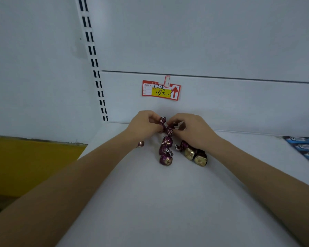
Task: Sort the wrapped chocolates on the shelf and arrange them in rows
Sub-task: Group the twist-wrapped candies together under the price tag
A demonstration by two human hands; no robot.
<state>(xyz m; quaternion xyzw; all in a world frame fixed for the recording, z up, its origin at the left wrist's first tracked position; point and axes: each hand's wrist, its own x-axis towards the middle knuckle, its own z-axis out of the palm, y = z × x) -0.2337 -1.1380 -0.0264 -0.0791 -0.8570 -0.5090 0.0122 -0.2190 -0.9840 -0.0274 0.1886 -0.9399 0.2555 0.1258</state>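
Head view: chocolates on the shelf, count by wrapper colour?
Purple wrapped chocolates: 7, one only partly visible
Brown-and-gold wrapped chocolates: 2
Brown piece in the right hand: 1, kind unclear
Total: 10

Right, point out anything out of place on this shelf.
One purple foil-wrapped chocolate lies alone beside the left forearm, apart from the purple row. Another purple one sits with the two gold-topped brown chocolates.

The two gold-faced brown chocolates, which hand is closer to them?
Right. The right hand is just behind the gold-faced brown chocolates, its wrist beside them; the left hand is farther left, across the row of purple chocolates.
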